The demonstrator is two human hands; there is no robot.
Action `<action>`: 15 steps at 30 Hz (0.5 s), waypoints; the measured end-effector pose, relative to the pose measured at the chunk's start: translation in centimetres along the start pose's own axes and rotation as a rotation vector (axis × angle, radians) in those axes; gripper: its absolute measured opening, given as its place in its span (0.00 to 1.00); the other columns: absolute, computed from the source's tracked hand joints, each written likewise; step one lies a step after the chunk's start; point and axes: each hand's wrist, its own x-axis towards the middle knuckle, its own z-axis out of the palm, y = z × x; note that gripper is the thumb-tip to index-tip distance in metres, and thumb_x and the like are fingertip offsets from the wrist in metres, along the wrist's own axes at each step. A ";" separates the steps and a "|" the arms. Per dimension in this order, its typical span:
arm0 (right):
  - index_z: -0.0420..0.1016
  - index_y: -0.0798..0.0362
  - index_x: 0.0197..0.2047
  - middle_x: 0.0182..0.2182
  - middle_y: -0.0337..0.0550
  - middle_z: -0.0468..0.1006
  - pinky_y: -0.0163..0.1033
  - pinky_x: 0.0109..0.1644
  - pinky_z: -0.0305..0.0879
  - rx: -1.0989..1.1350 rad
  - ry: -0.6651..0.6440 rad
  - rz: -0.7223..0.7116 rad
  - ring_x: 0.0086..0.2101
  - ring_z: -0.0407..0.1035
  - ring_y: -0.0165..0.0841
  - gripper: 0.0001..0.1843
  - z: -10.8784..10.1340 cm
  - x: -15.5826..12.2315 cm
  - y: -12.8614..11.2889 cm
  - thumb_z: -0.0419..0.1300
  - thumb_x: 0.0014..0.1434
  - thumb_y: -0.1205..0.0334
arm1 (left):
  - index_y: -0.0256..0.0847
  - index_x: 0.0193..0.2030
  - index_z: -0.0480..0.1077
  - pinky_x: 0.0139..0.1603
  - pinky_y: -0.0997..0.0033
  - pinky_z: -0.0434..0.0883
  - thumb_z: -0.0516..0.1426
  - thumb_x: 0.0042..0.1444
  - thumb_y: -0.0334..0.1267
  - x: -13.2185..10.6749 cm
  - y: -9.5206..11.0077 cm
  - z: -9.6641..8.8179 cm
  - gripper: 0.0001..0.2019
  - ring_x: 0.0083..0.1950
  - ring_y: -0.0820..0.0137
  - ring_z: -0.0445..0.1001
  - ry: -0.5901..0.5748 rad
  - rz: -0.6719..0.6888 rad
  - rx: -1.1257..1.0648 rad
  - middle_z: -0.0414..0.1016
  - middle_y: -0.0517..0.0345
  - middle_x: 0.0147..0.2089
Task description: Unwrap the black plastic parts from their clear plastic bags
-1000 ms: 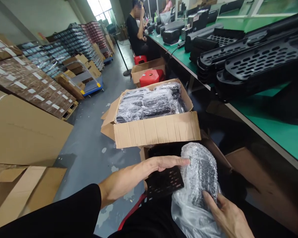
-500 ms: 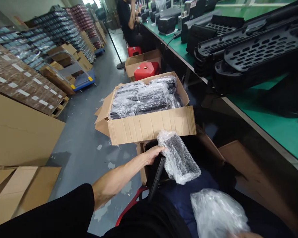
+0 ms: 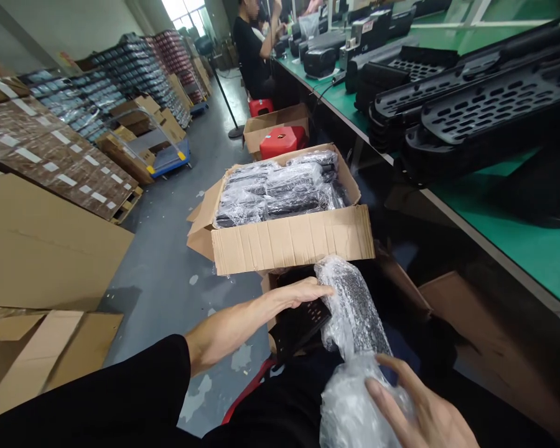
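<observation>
My left hand (image 3: 308, 291) is closed on the upper left edge of a clear bubble-wrap bag (image 3: 361, 305). Dark colour shows through it; whether something is inside I cannot tell. Just below that hand is a black perforated part (image 3: 303, 323), tilted, and its support is hidden. At the bottom, my right hand (image 3: 424, 404) has its thumb and fingers around a crumpled wad of clear plastic wrap (image 3: 359, 404), which meets the bag's lower end. Ahead stands an open cardboard box (image 3: 294, 239) full of black parts in clear wrap (image 3: 284, 186).
On the right, black perforated housings (image 3: 490, 106) are stacked on a green workbench (image 3: 508, 249). Red stools (image 3: 282, 142) and a seated co-worker (image 3: 254, 50) are farther along it. A blue trolley (image 3: 170, 158) and stacked cartons (image 3: 51, 149) stand to the left.
My right hand has come into view and moved up and left with the plastic wad, up to the bag. The bag shifted slightly right, and the black part now shows its perforated face.
</observation>
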 end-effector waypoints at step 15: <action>0.71 0.49 0.25 0.65 0.53 0.75 0.49 0.49 0.77 0.638 0.024 0.013 0.57 0.75 0.58 0.26 0.0 5.5 5.5 0.69 0.54 0.35 | 0.40 0.34 0.79 0.55 0.61 0.74 0.69 0.51 0.51 2.4 -3.0 -2.9 0.16 0.43 0.63 0.78 -0.136 -0.100 0.126 0.81 0.58 0.34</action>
